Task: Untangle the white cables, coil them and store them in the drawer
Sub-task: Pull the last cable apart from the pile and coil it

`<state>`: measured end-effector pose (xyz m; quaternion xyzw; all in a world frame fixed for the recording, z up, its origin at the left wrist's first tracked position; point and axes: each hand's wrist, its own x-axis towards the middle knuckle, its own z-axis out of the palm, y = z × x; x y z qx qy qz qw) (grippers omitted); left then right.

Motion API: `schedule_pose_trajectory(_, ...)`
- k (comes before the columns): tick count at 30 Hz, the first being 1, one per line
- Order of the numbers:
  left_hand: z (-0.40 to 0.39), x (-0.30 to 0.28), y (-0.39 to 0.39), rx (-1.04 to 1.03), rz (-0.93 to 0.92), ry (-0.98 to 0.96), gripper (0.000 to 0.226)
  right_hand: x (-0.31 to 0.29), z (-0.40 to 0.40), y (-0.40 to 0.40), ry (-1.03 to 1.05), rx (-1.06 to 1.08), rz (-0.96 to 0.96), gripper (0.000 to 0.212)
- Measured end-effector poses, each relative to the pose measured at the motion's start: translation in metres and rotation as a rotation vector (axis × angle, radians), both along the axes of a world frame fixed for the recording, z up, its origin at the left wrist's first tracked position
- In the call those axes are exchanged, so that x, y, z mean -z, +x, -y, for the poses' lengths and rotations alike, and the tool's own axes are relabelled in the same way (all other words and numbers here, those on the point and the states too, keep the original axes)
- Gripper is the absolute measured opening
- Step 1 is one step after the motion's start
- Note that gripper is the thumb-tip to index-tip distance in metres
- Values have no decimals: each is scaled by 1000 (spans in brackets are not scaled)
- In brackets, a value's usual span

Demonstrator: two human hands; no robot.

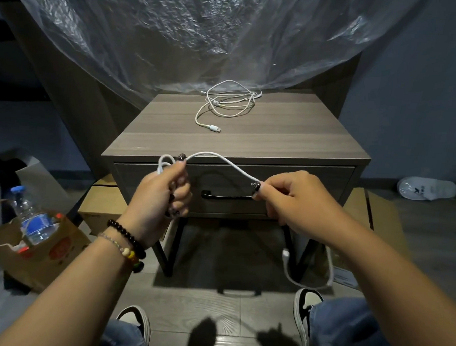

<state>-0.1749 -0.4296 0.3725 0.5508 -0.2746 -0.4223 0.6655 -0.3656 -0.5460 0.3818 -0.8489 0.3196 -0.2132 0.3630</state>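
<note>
Two cables: one white cable [223, 162] spans my hands, loops bunched in my left hand [163, 193], my right hand [293, 199] pinching the run. It seems light, limp and springy. Other cable [224, 102] lies tangled on the surface [288, 133]; drawer [312, 181] closed.

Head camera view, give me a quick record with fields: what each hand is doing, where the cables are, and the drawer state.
left hand: left hand grips small loops of the held white cable
right hand: right hand pinches the same cable further along; its tail hangs down, plug end dangling
other cable: tangled white cable lies loose on the nightstand top
drawer: drawer closed, black handle untouched
beside stand: paper bag with water bottle on the floor
</note>
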Motion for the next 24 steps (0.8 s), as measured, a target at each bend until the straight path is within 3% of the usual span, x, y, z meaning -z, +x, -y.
schedule_pose_trajectory(9, 6, 13, -21, 110, 241, 199, 41, 3, -5, 9, -51, 58, 238, 28)
schedule_pose_trajectory(19, 13, 19, -22, 216, -132, 139, 78, 15, -35, 18, -638, -121, 107, 33)
schedule_pose_trajectory(24, 13, 18, -21, 137, -138, 113, 64, 19, -44, 22, -830, -93, 44, 28)
